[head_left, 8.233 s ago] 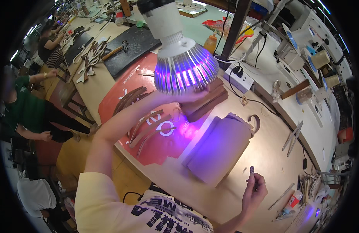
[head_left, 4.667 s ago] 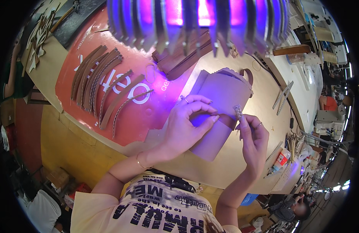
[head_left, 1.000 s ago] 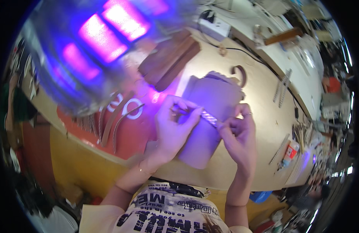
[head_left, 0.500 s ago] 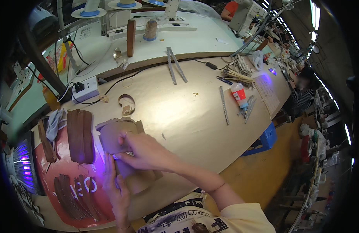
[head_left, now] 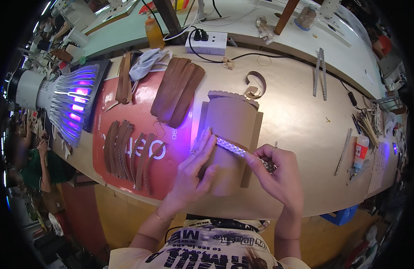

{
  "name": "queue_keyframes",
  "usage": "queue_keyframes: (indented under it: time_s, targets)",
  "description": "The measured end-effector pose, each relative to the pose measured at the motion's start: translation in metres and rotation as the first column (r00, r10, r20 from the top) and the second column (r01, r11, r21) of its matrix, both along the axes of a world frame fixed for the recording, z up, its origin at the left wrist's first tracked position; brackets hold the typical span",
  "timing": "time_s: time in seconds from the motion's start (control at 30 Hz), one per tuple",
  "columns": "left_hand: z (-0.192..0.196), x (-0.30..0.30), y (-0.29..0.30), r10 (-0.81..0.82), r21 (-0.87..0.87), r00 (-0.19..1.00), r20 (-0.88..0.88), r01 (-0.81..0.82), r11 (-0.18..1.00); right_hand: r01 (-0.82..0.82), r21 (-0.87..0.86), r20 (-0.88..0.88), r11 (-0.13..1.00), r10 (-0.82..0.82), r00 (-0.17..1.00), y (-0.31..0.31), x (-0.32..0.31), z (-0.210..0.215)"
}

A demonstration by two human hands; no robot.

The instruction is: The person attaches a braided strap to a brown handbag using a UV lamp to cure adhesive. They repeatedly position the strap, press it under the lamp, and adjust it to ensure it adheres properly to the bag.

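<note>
1. Across the brown roll (head_left: 231,114) on the bench (head_left: 301,121), the braided strip (head_left: 230,147) lies at a slant; the right hand (head_left: 275,172) pinches its lower right end between thumb and forefinger, the other fingers curled in.
2. At the strip's upper left end, the left hand (head_left: 198,163) lies almost flat, fingers nearly straight, thumb spread away; its fingertips touch the strip or the roll just beside it, and which cannot be told; no pinch shows.
3. On the roll's curve, the strip could skew if the right hand pulls harder than the left hand presses; the roll could turn under uneven pressure; a loose pinch could let the braid's tail slip.
4. Farther out, the count runs: one curled brown strip (head_left: 262,85); two brown bundles, one wide (head_left: 178,92) and one narrow (head_left: 123,80); at least six curved strips (head_left: 122,148) on one red sheet (head_left: 146,101), overlapping too closely for certainty; one lamp (head_left: 66,101); two bottles, one orange (head_left: 153,33) and one red-and-white (head_left: 360,151); one power strip (head_left: 211,43).
</note>
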State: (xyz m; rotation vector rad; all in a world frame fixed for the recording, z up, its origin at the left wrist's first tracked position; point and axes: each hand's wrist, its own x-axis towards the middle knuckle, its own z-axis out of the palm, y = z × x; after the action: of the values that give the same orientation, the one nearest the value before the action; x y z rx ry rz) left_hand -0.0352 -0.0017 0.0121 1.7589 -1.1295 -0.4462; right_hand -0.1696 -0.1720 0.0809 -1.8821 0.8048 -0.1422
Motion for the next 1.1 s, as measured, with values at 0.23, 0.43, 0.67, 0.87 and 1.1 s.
queue_keyframes:
  time_s: [0.23,0.43,0.67,0.87,1.1]
  targets:
    - [-0.002,0.000,0.001,0.002,0.024,1.000,-0.021,-0.001,1.000,-0.010,0.138,0.060,0.990,0.002,0.998,-0.010,-0.003,-0.021]
    - [0.000,0.002,0.000,0.002,0.041,1.000,-0.004,-0.002,0.999,-0.025,0.223,0.110,0.975,0.000,0.994,-0.015,-0.005,-0.029]
    - [0.000,0.001,-0.002,0.024,0.040,1.000,-0.001,-0.024,0.999,-0.031,0.267,0.086,0.963,0.008,0.996,-0.014,-0.007,-0.038]
    - [0.002,0.000,-0.001,0.034,0.075,0.999,-0.015,-0.032,0.997,-0.024,0.347,0.016,0.938,0.020,1.000,-0.015,-0.007,-0.047]
    - [0.001,0.000,0.000,0.031,0.090,1.000,-0.008,-0.030,0.996,-0.035,0.407,0.128,0.913,-0.019,0.992,-0.012,-0.010,-0.069]
